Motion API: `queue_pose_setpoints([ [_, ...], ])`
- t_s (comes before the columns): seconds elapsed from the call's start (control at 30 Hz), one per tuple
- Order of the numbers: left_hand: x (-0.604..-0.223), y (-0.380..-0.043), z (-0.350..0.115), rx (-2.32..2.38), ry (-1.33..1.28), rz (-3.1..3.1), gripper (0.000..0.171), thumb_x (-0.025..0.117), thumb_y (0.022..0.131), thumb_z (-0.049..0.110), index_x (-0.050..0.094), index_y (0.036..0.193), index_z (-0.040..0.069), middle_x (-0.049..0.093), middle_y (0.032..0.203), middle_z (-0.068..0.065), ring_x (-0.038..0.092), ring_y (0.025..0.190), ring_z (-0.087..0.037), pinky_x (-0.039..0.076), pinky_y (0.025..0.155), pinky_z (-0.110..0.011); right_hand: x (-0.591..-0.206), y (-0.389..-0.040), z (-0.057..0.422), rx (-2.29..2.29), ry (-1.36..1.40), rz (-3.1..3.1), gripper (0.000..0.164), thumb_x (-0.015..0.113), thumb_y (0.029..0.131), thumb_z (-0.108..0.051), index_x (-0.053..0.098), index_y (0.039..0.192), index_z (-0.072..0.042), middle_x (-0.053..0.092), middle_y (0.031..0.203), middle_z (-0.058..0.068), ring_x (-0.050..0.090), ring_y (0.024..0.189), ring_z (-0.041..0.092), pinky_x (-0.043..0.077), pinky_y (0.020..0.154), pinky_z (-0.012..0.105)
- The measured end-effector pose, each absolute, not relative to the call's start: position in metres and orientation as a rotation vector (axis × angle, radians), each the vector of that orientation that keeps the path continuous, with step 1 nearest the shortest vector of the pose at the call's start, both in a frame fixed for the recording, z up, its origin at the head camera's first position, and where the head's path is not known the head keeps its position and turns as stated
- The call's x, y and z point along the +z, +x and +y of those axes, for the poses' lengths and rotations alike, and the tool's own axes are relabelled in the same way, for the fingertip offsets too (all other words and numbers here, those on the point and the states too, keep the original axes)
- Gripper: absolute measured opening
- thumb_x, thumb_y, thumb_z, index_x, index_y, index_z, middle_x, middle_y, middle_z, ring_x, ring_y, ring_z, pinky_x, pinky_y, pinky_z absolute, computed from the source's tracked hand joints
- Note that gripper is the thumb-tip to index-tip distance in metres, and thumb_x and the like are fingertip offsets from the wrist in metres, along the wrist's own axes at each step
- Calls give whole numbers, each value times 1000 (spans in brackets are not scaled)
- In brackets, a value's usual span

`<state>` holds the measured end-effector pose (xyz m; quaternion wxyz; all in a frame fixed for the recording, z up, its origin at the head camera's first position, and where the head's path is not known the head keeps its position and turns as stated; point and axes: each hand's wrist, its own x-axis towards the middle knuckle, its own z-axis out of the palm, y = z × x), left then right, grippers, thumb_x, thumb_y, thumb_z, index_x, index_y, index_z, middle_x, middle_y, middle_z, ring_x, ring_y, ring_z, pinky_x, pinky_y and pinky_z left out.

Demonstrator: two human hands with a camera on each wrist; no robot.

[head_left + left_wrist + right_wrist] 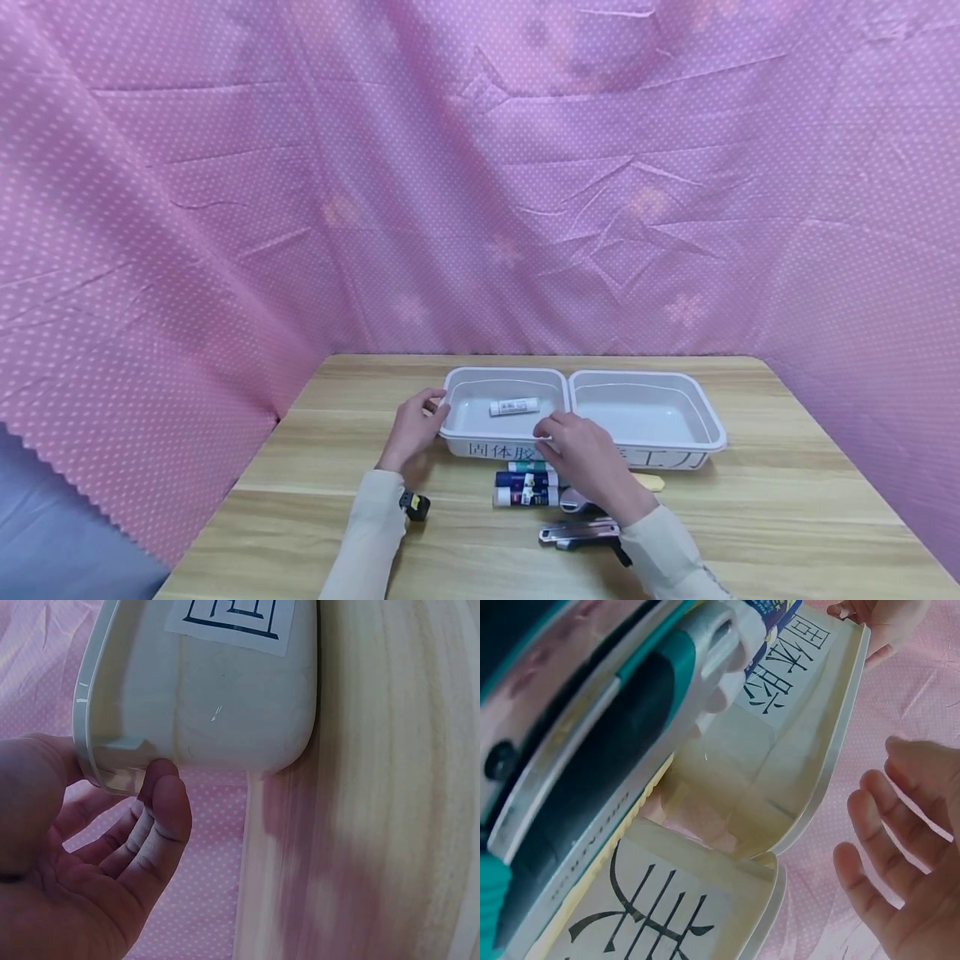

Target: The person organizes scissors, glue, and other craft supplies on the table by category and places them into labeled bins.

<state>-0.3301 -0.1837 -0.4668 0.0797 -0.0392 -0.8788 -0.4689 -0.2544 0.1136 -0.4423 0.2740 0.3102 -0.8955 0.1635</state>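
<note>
My left hand [411,427] grips the left end of a white plastic bin [240,712] by its rim, finger and thumb at the corner. A white glue stick [514,407] lies inside that bin. My right hand [588,458] is above the bin's near right corner, fingers loosely bent and apart, nothing held in the right wrist view. Under it, in front of the bin, lie several glue sticks [525,497], partly hidden by the hand. Closer to me is a utility knife [573,531]; a teal-and-dark utility knife [652,712] looms large in the right wrist view.
A second white bin [708,417] stands against the first on the right. Both bear paper labels with Chinese characters on their near walls. A yellow-ended item [649,482] pokes out beyond my right hand. Pink dotted cloth [525,208] hangs behind the wooden table [810,508].
</note>
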Motion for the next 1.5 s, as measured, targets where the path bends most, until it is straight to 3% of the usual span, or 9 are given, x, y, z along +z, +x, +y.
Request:
queue_pose_setpoints([
  [0.47,-465,-331,-181,-1416,-125,-2606,36,65,99,13,63,133,2,63,89,-11,60,71,-17,56,59,-29,-438,-251,114,431,1058,-2544,18,80,90,-26,76,105,-18,73,98,-8,67,88,8,59,79,31],
  [0.87,-466,-332,-183,-1377,-143,-2627,36,64,100,14,63,133,1,61,84,-8,56,67,-16,50,56,-25,-438,-248,112,399,1104,-2662,24,80,89,-31,77,108,-17,74,103,-7,69,92,9,59,81,33],
  [1.5,-464,-330,-182,-1400,-121,-2625,37,65,100,15,63,134,2,62,84,-8,56,68,-16,50,60,-27,-448,-247,106,353,1161,-2649,22,83,85,-34,75,101,-19,71,99,-9,64,81,4,57,72,27],
])
